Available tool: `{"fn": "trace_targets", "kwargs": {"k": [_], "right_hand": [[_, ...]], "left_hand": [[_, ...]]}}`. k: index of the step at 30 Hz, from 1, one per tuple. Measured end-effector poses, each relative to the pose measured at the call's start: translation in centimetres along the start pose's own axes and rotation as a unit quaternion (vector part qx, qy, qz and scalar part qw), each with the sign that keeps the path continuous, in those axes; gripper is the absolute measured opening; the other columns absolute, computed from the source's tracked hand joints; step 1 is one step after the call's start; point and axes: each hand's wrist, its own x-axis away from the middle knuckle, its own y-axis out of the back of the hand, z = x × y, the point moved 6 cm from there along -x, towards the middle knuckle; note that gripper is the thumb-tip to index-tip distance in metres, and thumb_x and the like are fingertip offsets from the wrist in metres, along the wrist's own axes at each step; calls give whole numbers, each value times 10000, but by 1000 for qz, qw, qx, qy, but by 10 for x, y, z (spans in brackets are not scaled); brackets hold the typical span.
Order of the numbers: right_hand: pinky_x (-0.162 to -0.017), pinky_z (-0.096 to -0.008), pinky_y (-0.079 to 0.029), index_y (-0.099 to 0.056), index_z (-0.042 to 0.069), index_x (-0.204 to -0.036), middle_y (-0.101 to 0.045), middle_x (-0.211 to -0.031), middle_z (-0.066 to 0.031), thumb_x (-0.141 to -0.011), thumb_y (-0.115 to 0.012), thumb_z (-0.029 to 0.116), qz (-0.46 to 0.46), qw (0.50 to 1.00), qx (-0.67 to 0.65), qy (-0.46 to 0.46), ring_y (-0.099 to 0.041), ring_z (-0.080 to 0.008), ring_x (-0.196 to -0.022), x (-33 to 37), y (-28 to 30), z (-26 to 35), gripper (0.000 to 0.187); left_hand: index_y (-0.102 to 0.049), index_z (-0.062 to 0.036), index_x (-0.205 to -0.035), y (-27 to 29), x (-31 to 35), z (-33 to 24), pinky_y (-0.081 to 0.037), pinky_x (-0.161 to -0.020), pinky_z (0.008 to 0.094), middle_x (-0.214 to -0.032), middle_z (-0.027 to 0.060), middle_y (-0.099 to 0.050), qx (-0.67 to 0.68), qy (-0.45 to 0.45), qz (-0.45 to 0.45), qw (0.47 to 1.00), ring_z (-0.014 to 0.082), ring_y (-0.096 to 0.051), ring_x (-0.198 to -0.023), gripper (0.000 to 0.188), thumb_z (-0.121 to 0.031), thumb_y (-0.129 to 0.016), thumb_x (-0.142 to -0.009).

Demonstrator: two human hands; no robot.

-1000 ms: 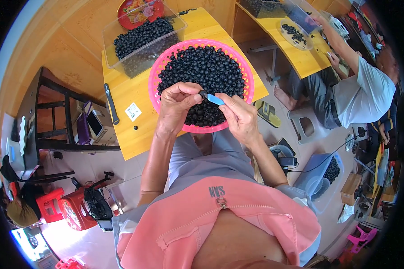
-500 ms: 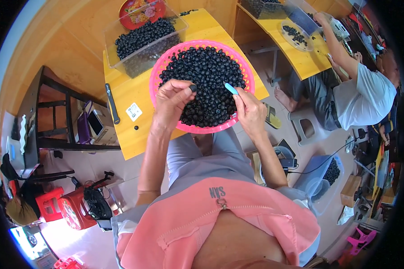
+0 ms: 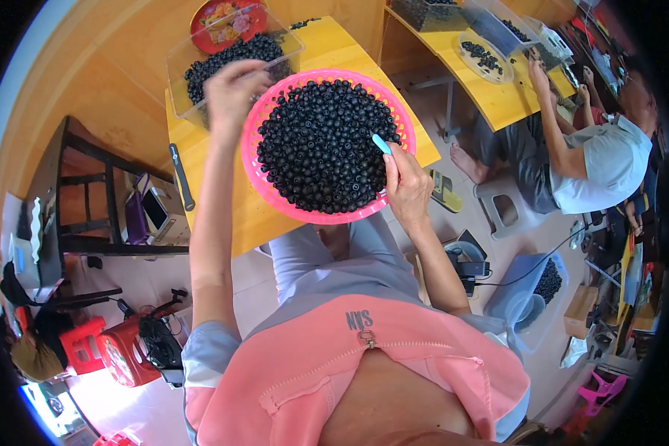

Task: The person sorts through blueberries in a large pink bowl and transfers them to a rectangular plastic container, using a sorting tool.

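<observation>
My left hand (image 3: 233, 97) is raised at the near side of the clear bin (image 3: 177, 79), up and to the left of the pink basket (image 3: 327, 218). Its fingers look bent but are smeared by blur; I cannot tell whether they grip anything or are empty. My right hand (image 3: 409, 184) is closed on a slim light-blue tool (image 3: 381, 144), pinched between thumb and fingers at the basket's right rim. The tool slants up and to the left, its far end over the dark round pieces (image 3: 320, 145); contact with them cannot be made out. These pieces fill the basket in a broad heap, small holes visible in many. Basket sits on the yellow table (image 3: 349, 56), its near rim seen against my thighs. The clear bin, just beyond the basket to the left, contains a heap of similar pieces; a red floral tray (image 3: 227, 26) shows behind it. A long black implement (image 3: 181, 177) lies along the table's left edge. To the right, a seated co-worker (image 3: 602, 160) is at a second table (image 3: 524, 108), which carries a round clear dish (image 3: 498, 76) of dark pieces. A translucent tub (image 3: 509, 286) stands on the floor near my right elbow.
</observation>
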Motion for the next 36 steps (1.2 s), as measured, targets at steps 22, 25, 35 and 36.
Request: {"fn": "trace_targets", "kwargs": {"k": [22,25,35,36], "right_hand": [[-513,-412,-459,-603,64,-982,-576,-701,-111,-849,-565,220,42,996,-52,-52,-590,-314,-599,-1,9,-5,208],[-534,-420,-461,-615,58,-958,-592,-711,-114,-851,-555,226,72,990,-92,-78,-595,-319,-611,-5,9,3,209],[-506,-339,-425,-630,45,-958,-590,-695,-106,-835,-584,123,104,975,-197,-28,-577,-247,-581,0,4,32,152],[-499,-337,-418,-632,51,-960,-578,-678,-99,-835,-584,121,111,972,-205,-30,-567,-236,-563,1,4,34,151]], "left_hand": [[-607,24,-931,-98,82,21,-486,-671,218,-866,46,-627,25,138,226,964,118,-620,-760,139,33,-579,-795],[-608,14,-996,-77,110,19,-502,-699,232,-926,68,-627,153,209,155,953,148,-626,-791,184,29,-570,-816],[-601,-28,-1001,-79,136,28,-502,-767,264,-946,75,-633,406,235,97,878,155,-614,-842,211,25,-610,-798],[-605,-31,-986,-80,138,30,-505,-769,266,-930,71,-638,422,237,93,870,156,-617,-838,199,26,-613,-796]]}}
